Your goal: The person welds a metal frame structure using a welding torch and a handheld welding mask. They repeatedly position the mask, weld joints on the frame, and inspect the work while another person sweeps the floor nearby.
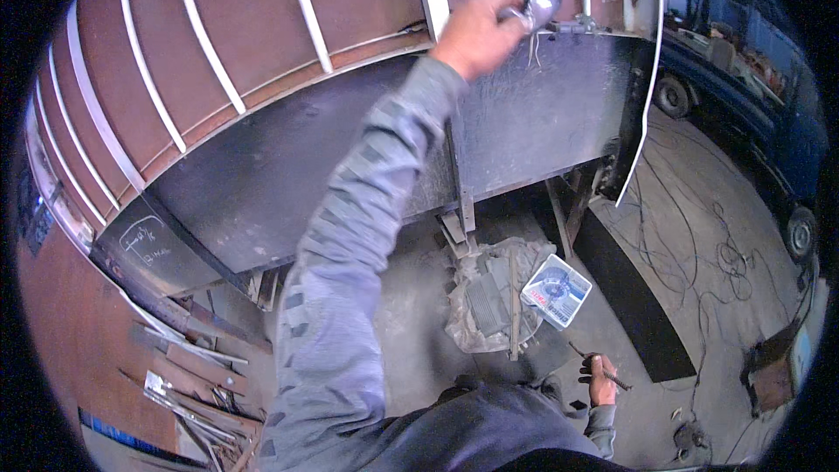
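Observation:
My left arm stretches up and forward to a maroon panel (376, 0) with white ribs. My left hand (476, 38) is closed on a rounded silvery piece (544, 2) near the panel's lower edge. A dark wire sticks out above this piece, and thin pale wires (534, 52) hang below it; its exact kind is not clear. Low at the right, beside my body, my right hand (601, 378) is closed around a thin dark rod (621, 384), which pokes out on both sides of the fingers.
Below the maroon panel runs a dark metal skirt (542, 114). On the floor are a plastic-wrapped bundle (489, 297), a white-and-blue box (558, 291), a black strip (638, 306) and loose cables (734, 262). Scrap strips (192, 411) lie left; a blue vehicle (734, 87) stands right.

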A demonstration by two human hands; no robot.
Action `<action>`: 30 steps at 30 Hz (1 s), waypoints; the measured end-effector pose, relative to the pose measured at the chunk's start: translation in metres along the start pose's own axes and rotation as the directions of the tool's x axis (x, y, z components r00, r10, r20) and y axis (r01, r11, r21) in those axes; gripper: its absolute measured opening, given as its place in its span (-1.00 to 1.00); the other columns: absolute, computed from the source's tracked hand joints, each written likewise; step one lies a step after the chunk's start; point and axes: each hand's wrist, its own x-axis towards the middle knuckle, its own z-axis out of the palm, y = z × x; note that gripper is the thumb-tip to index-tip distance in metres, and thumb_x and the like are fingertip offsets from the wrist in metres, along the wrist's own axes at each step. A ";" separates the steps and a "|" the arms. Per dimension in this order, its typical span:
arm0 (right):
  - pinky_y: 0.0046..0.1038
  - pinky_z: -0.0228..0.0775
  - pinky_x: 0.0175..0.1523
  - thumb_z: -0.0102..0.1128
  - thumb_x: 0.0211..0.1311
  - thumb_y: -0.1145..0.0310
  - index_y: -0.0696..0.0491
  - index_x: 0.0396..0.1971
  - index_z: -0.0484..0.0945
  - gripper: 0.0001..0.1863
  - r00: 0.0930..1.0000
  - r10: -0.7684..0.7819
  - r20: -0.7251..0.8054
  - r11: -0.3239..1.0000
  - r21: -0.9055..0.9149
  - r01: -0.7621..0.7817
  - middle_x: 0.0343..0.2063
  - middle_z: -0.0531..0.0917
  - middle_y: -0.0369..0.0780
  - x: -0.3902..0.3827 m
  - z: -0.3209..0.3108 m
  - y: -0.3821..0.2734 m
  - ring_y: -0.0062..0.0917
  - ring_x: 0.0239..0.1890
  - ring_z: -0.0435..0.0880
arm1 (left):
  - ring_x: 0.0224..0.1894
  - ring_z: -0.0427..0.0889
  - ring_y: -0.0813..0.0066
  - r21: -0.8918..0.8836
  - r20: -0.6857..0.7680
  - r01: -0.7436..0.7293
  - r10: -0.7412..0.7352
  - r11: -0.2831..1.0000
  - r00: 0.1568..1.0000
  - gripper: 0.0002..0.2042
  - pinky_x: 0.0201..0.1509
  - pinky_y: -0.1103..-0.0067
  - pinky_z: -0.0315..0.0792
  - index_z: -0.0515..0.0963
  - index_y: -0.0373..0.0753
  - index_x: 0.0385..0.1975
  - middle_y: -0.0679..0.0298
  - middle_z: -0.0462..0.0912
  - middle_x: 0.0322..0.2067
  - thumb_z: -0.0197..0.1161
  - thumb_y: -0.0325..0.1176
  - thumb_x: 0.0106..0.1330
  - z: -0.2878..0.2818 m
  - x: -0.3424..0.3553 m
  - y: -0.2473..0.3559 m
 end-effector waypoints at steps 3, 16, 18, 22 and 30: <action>-0.38 0.60 -0.37 0.00 0.43 -0.10 0.17 -0.15 0.59 -0.45 0.989 0.017 0.148 0.999 -0.038 -0.012 -0.35 0.65 -0.16 0.065 -0.018 0.014 -0.43 -0.36 0.68 | -0.17 0.67 0.44 0.124 0.114 -0.066 0.052 0.990 0.992 -0.55 -0.02 0.49 0.52 0.54 -0.35 0.08 0.16 0.70 -0.24 0.29 -0.20 0.27 -0.018 0.040 -0.052; -0.38 0.52 -0.35 -0.04 0.47 0.02 0.17 -0.25 0.61 -0.53 0.932 -0.073 0.356 0.963 -0.217 0.158 -0.46 0.65 -0.16 0.277 -0.122 0.015 -0.44 -0.43 0.62 | -0.11 0.66 0.34 0.445 0.031 0.473 -0.541 0.760 0.840 -0.59 -0.01 0.51 0.51 0.59 -0.42 -0.01 0.07 0.71 -0.18 0.29 -0.27 0.21 -0.012 0.121 -0.046; -0.37 0.52 -0.36 -0.03 0.47 0.01 0.17 -0.25 0.61 -0.52 0.925 -0.063 0.374 0.961 -0.228 0.158 -0.46 0.64 -0.16 0.292 -0.130 0.024 -0.44 -0.44 0.62 | -0.12 0.67 0.31 0.539 -0.021 0.469 -0.545 0.700 0.838 -0.58 -0.01 0.48 0.52 0.59 -0.42 -0.02 0.06 0.71 -0.20 0.30 -0.25 0.20 -0.008 0.127 -0.051; -0.37 0.52 -0.39 0.02 0.44 -0.04 0.16 -0.26 0.61 -0.50 0.940 0.038 0.340 0.985 -0.170 0.021 -0.46 0.65 -0.17 0.309 -0.138 0.050 -0.44 -0.45 0.62 | -0.12 0.69 0.20 0.650 -0.084 0.526 -0.637 0.548 0.767 -0.56 0.00 0.40 0.53 0.59 -0.40 -0.05 0.02 0.71 -0.19 0.33 -0.19 0.17 -0.004 0.132 -0.053; -0.44 0.49 -0.41 0.10 0.37 -0.11 0.13 -0.22 0.61 -0.48 0.861 0.179 0.475 0.983 -0.048 -0.178 -0.47 0.62 -0.25 0.308 -0.136 0.047 -0.52 -0.46 0.60 | -0.07 0.70 0.14 0.871 -0.180 0.407 -0.591 0.276 0.786 -0.55 0.10 0.35 0.50 0.66 -0.21 -0.03 0.03 0.72 -0.13 0.37 -0.07 0.14 -0.032 0.067 -0.083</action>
